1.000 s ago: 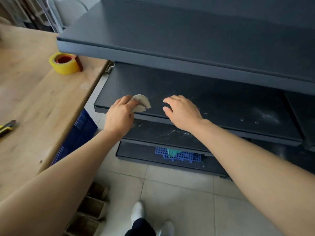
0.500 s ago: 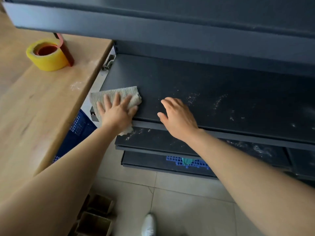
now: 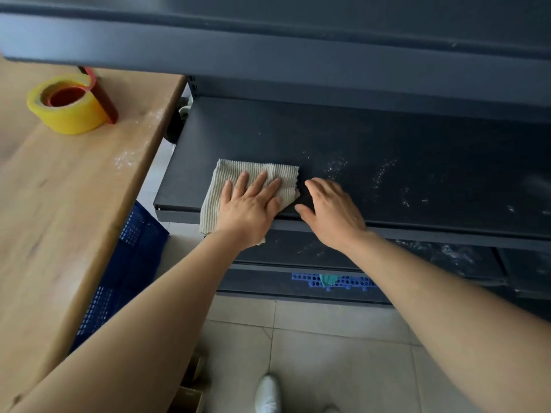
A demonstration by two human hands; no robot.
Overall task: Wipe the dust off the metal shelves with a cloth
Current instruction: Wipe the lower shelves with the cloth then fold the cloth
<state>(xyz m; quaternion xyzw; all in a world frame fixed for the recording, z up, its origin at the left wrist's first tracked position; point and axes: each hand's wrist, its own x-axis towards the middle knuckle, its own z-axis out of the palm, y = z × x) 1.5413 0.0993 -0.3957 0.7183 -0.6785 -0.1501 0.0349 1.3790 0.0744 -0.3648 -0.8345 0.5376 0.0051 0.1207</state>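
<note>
Standing by the desk (image 3: 74,204), I see the left hand (image 3: 249,210) laid flat on the cloth (image 3: 231,169), fingers (image 3: 262,178) straight and spread, pressing rather than gripping. The cloth lies on the front-left part of the middle shelf (image 3: 298,135), its near edge drooping over the front lip. The right hand (image 3: 331,214) rests on the same shelf just beside the cloth's right edge, fingers loosely bent, holding nothing (prob. just a brace). The dust (image 3: 337,166) sits to the right of both hands, pale specks & streaks on the dark metal, so I'd say the wipe has barely begun. To do it well, imo: even palm pressure and one long pass left to right w/ the cloth flat, so it doesn't bunch under the fingertips. Lift the right hand out of the path first, else it blocks the stroke. Pull the drooping edge up onto the shelf, otherwise grit gets pushed off the lip onto the lower shelf (image 3: 298,248), which looks dusty already. Work back to front, overlap passes, and refold to a clean face once it greys.
</note>
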